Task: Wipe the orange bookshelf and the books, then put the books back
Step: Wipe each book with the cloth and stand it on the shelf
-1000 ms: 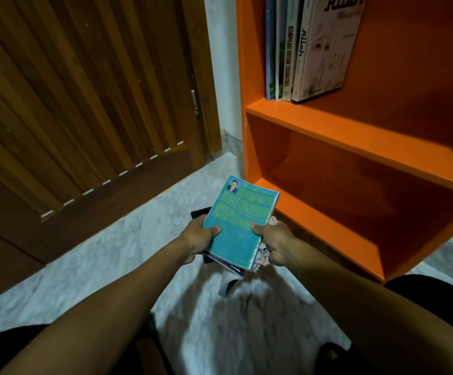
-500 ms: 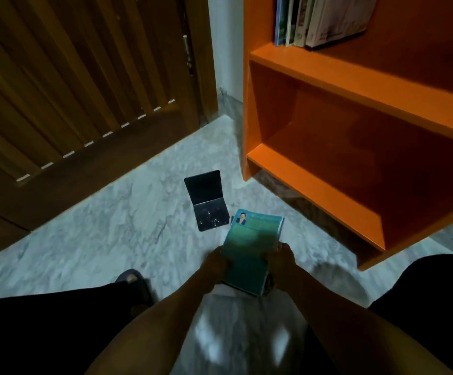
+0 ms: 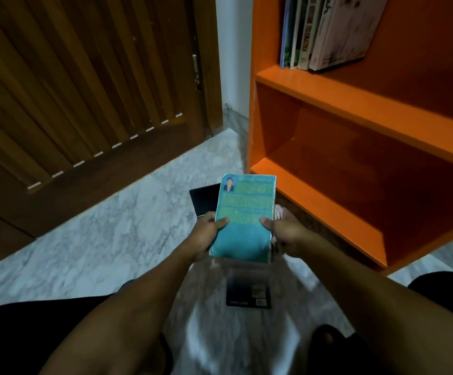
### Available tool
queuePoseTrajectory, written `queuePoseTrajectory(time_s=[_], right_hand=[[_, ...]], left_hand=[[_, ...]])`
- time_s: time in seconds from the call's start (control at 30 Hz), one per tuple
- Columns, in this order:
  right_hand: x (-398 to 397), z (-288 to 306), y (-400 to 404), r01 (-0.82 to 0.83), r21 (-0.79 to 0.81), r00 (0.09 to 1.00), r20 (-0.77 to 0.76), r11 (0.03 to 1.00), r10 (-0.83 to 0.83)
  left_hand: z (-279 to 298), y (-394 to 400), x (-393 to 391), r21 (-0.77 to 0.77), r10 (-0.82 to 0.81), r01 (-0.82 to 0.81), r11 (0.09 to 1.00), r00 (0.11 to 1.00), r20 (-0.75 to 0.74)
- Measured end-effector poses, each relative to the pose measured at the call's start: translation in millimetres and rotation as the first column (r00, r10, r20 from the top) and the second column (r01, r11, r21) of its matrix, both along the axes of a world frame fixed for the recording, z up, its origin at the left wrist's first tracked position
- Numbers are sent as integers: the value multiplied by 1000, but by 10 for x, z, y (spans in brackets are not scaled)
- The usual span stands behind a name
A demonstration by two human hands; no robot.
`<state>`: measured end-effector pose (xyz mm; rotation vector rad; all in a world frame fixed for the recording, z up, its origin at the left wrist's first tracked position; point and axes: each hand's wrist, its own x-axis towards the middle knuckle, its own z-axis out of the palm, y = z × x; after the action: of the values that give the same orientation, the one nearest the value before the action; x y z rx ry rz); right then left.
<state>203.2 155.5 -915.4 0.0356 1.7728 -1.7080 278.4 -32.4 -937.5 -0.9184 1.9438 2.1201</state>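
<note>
**Teal book lifted back up toward the bottom shelf**

Head view: half a second ago the teal book (image 3: 242, 217) was low over the floor, with the dark folder beyond it lying in full view. Now the book has come up and forward, its far edge level with the front lip of the lowest shelf of the orange bookshelf (image 3: 317, 204), and it covers most of that dark folder (image 3: 203, 197). The left hand (image 3: 209, 236) grips the book's left edge, thumb on the cover; the right hand (image 3: 287, 234) grips the right edge the same way, and a scrap of pale cloth (image 3: 278, 212) shows beside its fingers. Another dark book (image 3: 248, 290) lies blurred on the marble floor (image 3: 98, 239) below the hands. A row of upright books (image 3: 322, 31) stands on the shelf above.

The book looks like a thick paperback: light, a little flexible, with a glossy cover that could slide under a loose grip. Holding it by both long edges, as now, seems sound; for shelving, one hand around the spine would likely serve.
</note>
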Motion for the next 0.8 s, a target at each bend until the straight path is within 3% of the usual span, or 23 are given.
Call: queuePoseTrajectory(time_s=[0.1,0.23,0.4,0.47,0.53,0.63,0.73,0.8], right_hand=[[-212,380,-44,-47,39,999,-10,998,47],[-348,891,-48,16,-93,998,-66,995,-23],[-386,1383,0,295,-370,954,163,881,-251],[-377,1554,16,366,-448,930,158,816,-331],[-393,1639,12,387,-428,901,-12,816,-434],[-370,1719,-29,380,-380,751,-405,843,-521],[-339,1741,-112,191,-334,620,-688,923,-378],[-363,1638,-178,152,-146,539,-817,977,-206]], left_hand=[[470,-67,-148,-4,18,-18,1000,994,-109],[1118,-92,-244,-51,42,-56,997,967,-250],[1821,-148,-149,-152,33,-96,984,927,-373],[1990,-202,-61,-159,23,-91,983,922,-386],[2062,-267,15,-174,15,-86,981,926,-376],[2087,-295,79,-192,-24,-44,980,940,-339],[2082,-191,74,-198,-88,29,980,951,-297],[2068,-79,60,-199,-113,55,978,948,-296]])
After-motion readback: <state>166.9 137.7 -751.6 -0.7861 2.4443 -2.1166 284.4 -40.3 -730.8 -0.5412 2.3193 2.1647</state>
